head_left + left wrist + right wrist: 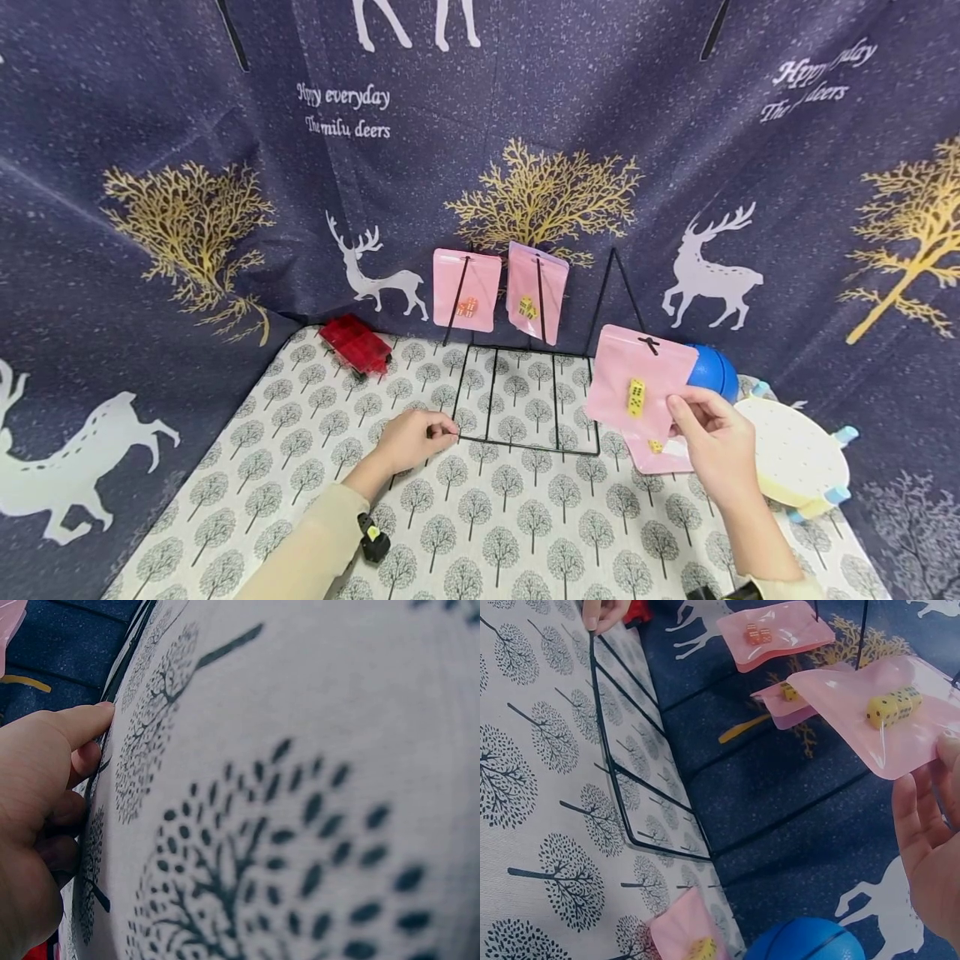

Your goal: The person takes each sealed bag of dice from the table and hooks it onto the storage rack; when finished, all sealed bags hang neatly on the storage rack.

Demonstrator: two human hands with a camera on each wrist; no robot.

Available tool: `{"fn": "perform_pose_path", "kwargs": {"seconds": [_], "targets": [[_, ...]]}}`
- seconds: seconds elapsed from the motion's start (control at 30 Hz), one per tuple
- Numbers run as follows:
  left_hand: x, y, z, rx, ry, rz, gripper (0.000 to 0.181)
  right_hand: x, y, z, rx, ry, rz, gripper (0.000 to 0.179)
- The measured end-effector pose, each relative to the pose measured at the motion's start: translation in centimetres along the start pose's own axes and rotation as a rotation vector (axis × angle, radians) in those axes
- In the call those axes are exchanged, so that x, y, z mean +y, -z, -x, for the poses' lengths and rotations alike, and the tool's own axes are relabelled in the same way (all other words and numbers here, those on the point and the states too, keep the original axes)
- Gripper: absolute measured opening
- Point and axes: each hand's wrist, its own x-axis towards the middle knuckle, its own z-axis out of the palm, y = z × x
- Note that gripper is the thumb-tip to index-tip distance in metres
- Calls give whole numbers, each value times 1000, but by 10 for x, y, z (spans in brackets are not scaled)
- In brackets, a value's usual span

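A pink zip bag [618,367] with yellow dice [636,397] is pinched at its right edge by my right hand [716,442]. Its top hole meets the tip of a prong on the right of a black wire rack [558,450]. At the rack's front left corner, my left hand [420,437] grips the wire with thumb and fingertips. Two more pink bags hang from the rack's other prongs: the left bag [480,287] holds orange-red dice, the middle bag [551,292] yellow ones. In the right wrist view the held bag [847,712] bulges around its dice.
Below the held bag, another pink bag [645,461] with yellow dice lies on the tree-print cloth. A blue ball [716,372] and a round cream stool-like thing [795,450] with light blue feet stand at right. Something red [356,343] lies back left, before a dark deer-print curtain [405,192].
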Motion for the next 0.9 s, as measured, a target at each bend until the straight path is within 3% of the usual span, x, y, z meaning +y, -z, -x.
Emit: {"fn": "perform_pose_path", "kwargs": {"seconds": [0.17, 0.67, 0.9], "targets": [[-1, 0, 0, -1, -2, -7, 7, 5, -3, -7, 4, -13, 44, 10], [-7, -2, -2, -7, -14, 6, 8, 15, -17, -43, 11, -35, 40, 16], [-5, -2, -1, 3, -17, 2, 8, 23, -25, -63, 9, -56, 38, 8]]}}
